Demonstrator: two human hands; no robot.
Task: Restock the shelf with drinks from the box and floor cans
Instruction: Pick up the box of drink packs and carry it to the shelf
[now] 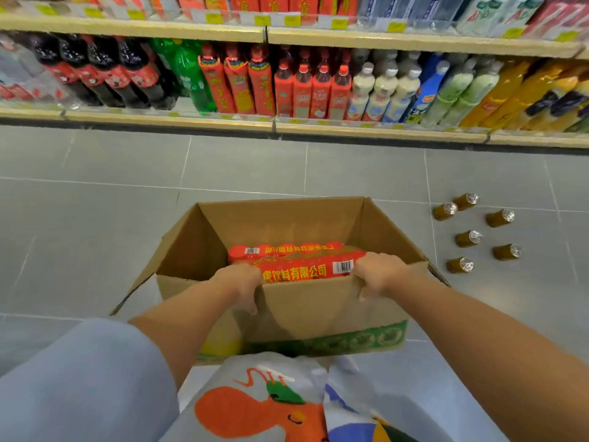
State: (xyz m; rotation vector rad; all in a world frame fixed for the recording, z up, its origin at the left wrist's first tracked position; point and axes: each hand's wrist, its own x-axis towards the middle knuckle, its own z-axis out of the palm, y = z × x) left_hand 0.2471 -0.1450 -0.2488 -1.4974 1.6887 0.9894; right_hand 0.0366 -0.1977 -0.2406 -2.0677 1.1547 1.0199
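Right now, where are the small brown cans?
In the head view, six small brown cans stand on the grey tiled floor, right of the open cardboard box.

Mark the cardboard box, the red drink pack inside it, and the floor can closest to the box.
cardboard box (322, 311), head view, on its near outer wall.
red drink pack (306, 269), head view, on the printed wrap facing up.
nearest floor can (459, 265), head view, on its brown side.

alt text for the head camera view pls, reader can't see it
Both hands, left hand and right hand, grip the near wall of an open cardboard box holding red drink packs. Six cans stand on the grey floor to the right, before a stocked bottle shelf.
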